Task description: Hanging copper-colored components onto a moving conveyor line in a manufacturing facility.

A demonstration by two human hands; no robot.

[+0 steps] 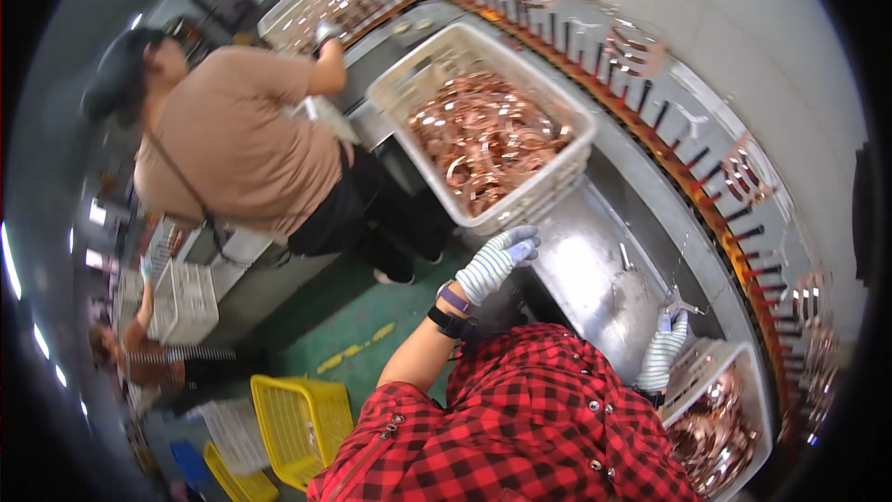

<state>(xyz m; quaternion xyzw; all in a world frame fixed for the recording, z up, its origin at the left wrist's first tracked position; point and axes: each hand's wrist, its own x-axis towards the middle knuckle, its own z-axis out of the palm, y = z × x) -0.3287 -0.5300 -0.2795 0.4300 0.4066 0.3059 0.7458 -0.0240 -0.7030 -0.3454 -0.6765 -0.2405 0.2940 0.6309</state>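
Note:
My left hand (499, 263), in a striped knit glove, is just below the near edge of a white plastic crate (520, 216). Its fingers are stretched out and hold nothing. A heap of shiny copper-coloured ring-like parts (488, 135) fills much of that crate. On the right, my right hand (662, 353), gloved the same way, has its fingers closed around the lower end of a thin metal wire hanger (686, 303) with splayed prongs. Close by it stands a second white crate (764, 437) with more copper parts (715, 437). Between my hands lies the shiny metal worktop (585, 265).
A curved conveyor rail (688, 186) with upright dark pegs and hanging copper parts borders the worktop. To the left a person in a brown shirt (242, 130) reaches toward another crate (316, 5). A yellow basket (302, 428) stands on the green floor.

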